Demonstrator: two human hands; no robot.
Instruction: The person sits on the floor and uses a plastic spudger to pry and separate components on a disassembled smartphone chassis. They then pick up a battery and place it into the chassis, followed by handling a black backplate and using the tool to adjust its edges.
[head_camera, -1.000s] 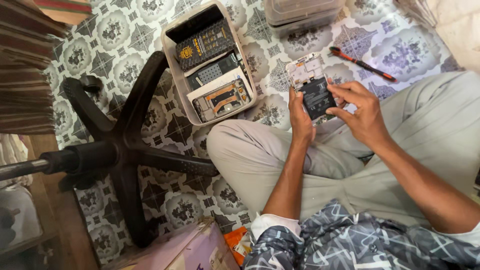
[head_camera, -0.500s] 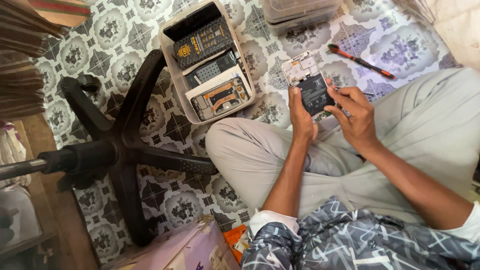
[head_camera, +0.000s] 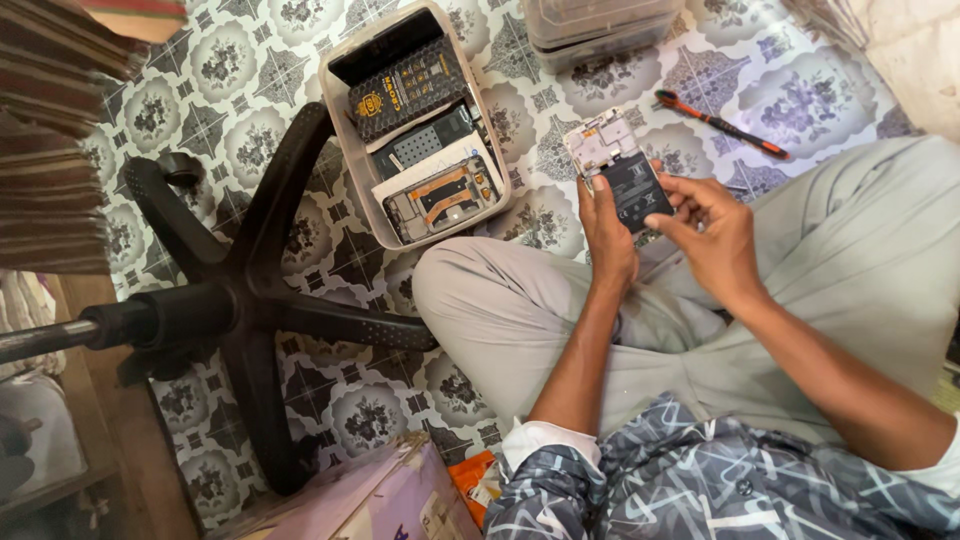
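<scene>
I sit cross-legged on a patterned tile floor. My left hand (head_camera: 606, 228) grips the side of an opened phone (head_camera: 618, 170) whose back cover is off, showing a pale frame and a black battery. My right hand (head_camera: 708, 228) holds the phone's other side, with its fingertips pressing on the black battery. The phone is held above my left knee (head_camera: 470, 300).
A clear plastic box (head_camera: 352, 150) of phone parts lies on the floor to the left. An orange-handled screwdriver (head_camera: 722, 122) lies at upper right. A black chair base (head_camera: 240, 300) spreads across the left. Another clear container (head_camera: 598, 22) is at the top, a pink box (head_camera: 370, 495) at the bottom.
My hands and the phone have stayed nearly in place; my right-hand fingers have shifted slightly over the battery.
</scene>
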